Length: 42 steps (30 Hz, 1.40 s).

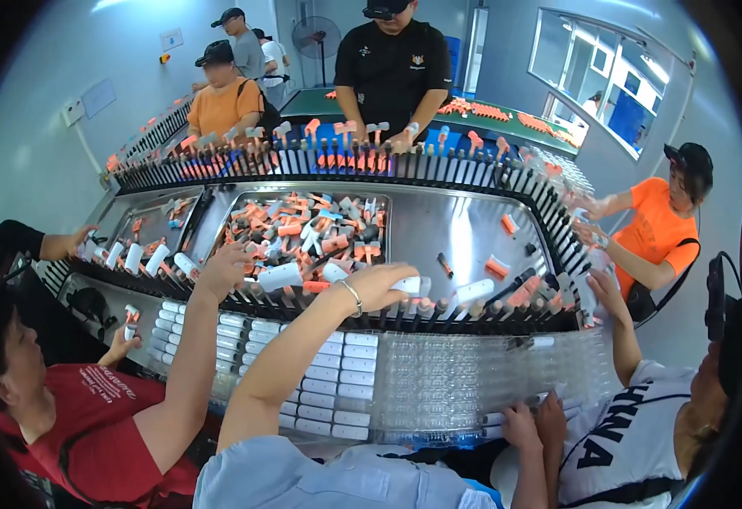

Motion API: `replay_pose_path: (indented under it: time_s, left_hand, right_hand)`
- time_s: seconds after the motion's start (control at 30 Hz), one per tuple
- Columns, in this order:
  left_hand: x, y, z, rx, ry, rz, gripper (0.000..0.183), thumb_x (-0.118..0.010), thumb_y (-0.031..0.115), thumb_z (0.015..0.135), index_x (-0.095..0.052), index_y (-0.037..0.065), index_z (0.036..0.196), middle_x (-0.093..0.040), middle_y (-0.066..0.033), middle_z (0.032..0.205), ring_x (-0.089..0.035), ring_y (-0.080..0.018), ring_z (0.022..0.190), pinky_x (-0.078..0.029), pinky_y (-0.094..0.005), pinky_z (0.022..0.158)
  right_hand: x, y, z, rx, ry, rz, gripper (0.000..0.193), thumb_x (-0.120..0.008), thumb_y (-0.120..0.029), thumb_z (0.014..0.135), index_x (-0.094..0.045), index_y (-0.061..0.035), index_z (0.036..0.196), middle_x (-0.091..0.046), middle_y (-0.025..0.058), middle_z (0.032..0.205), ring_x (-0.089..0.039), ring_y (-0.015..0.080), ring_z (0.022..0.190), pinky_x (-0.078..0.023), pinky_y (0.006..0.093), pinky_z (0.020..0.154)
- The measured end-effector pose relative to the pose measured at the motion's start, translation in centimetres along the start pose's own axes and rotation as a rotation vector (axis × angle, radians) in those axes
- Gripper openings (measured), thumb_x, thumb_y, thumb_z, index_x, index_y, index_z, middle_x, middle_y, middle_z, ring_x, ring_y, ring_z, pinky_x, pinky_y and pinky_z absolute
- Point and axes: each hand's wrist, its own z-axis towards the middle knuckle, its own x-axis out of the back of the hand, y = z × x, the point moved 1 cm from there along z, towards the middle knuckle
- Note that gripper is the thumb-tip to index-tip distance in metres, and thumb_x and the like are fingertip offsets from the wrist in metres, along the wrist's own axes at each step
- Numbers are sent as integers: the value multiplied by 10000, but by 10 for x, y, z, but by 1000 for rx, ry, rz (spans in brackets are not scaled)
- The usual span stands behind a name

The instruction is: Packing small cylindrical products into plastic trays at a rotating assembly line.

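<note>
My left hand (pixel 379 290), with a bracelet at the wrist, reaches over the row of upright black pegs (pixel 388 319) at the near edge of the metal work table. Its fingers are closed on a white oblong piece (pixel 409 285), whose far end shows past the fingertips. Another white piece (pixel 475 290) lies just right of it. Lower right, my right hand (pixel 519 426) is curled down over the clear plastic trays (pixel 439 382), beside a neighbour's hand (pixel 551 416). What its fingers hold, if anything, is hidden. White oblong pieces (pixel 337 377) fill the tray to the left.
A sunken bin (pixel 303 229) holds heaped orange, grey and white parts. Loose orange parts (pixel 508 224) lie on the metal top (pixel 439 220). Black pegs ring the table. People work close by: a red shirt (pixel 91 407) at left, a white shirt (pixel 634 433) at right, others across.
</note>
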Motion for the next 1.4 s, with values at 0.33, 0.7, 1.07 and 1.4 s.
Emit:
replay_pose_path:
  time_s: [0.33, 0.7, 1.07, 1.4]
  left_hand:
    - [2, -14, -16, 554, 137, 334, 361, -510, 319, 819, -508, 16, 1015, -619, -205, 943, -614, -354, 846, -483, -456, 725]
    - [-21, 23, -107, 201, 1071, 460, 374, -638, 91, 751, -527, 9, 1099, -540, -159, 1044, -508, -350, 952, -408, -424, 844]
    - [-238, 43, -144, 93, 131, -103, 283, -589, 213, 817, -560, 121, 1082, -455, -104, 1267, -386, -271, 1238, -287, -476, 1036]
    - [-262, 41, -145, 166, -64, -41, 305, -603, 217, 765, -588, 56, 1023, -431, -117, 1290, -288, -281, 1299, -222, -435, 1074]
  right_hand:
    - [18, -1, 5, 127, -79, -81, 317, -667, -135, 690, -605, -71, 995, -539, 151, 1023, -480, 334, 1025, -433, 425, 843]
    - [141, -130, 82, -107, 370, 700, 348, -549, -186, 860, -490, 32, 1125, -587, 222, 961, -580, 337, 866, -441, 364, 748]
    - [102, -188, 154, 215, 411, 741, 362, -574, -157, 847, -449, 77, 1092, -609, 186, 826, -615, 206, 724, -480, 311, 633]
    - [111, -284, 217, 182, 349, 275, 420, -534, -254, 842, -445, 73, 1091, -612, 261, 772, -617, 395, 700, -470, 455, 622]
